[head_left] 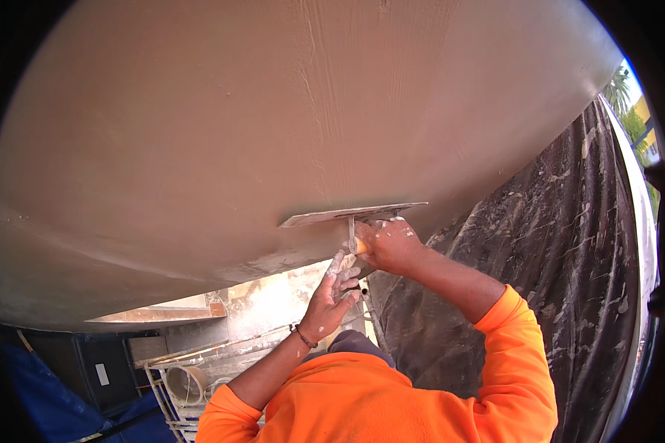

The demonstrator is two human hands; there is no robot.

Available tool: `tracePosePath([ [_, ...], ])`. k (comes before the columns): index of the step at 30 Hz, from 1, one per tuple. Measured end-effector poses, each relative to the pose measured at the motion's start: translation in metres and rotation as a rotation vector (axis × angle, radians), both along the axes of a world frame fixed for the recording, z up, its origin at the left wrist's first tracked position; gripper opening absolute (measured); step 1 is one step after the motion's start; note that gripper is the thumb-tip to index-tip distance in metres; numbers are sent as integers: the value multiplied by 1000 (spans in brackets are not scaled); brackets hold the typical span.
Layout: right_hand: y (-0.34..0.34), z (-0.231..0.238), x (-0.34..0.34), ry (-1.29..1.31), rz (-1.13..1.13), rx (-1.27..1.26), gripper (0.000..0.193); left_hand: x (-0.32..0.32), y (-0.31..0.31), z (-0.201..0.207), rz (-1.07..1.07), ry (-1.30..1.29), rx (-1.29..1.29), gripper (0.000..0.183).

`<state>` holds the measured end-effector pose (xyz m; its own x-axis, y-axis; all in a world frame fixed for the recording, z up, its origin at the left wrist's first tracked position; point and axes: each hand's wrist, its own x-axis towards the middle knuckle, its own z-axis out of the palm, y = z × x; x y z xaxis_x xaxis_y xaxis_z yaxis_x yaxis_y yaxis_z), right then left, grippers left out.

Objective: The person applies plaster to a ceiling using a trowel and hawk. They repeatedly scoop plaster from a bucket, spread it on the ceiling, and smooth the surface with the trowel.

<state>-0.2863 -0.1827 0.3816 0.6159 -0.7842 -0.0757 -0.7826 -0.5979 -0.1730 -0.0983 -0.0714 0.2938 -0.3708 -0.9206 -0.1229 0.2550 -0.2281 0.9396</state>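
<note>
My right hand (395,245), spotted with plaster, is wrapped round the handle of a plastering trowel (321,217). The trowel's long flat blade lies along a broad, wet-looking brown plaster surface (199,140), near its lower part. Ridges and streaks run up the plaster above the blade. Just below the handle's end is my left hand (331,301), its fingers stretched out and smeared with pale plaster. It appears to hold nothing; whether a fingertip touches the handle, I cannot tell.
A dark, splattered plastic sheet (517,295) hangs at the right. Low on the left stand a pale metal frame (162,402), a round bucket (187,385) and blue sheeting (48,391). A brick-coloured ledge (159,314) runs below the plaster.
</note>
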Motion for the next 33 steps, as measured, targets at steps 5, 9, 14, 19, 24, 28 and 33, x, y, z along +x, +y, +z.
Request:
tracePosePath([
  [5,4,111,8,-135,-16,-98,41,40,41,-3,5,-175,-10,90],
  [9,6,218,13,-327,-19,-132,35,79,53,-49,146,-273,49,92],
  [14,11,343,18,-582,22,-307,34,130,63,-108,249,-275,132,94],
  [19,-1,450,3,-829,-44,-227,39,138,52,-132,374,-391,25,93],
  [24,-23,520,-41,-1137,78,-193,39,130,42,-117,423,-346,-46,92],
  [28,-41,537,-99,-1383,42,-143,30,126,45,-101,434,-339,-24,88],
  [33,-54,514,-167,-1457,-146,-330,40,137,50,-116,410,-295,194,94],
])
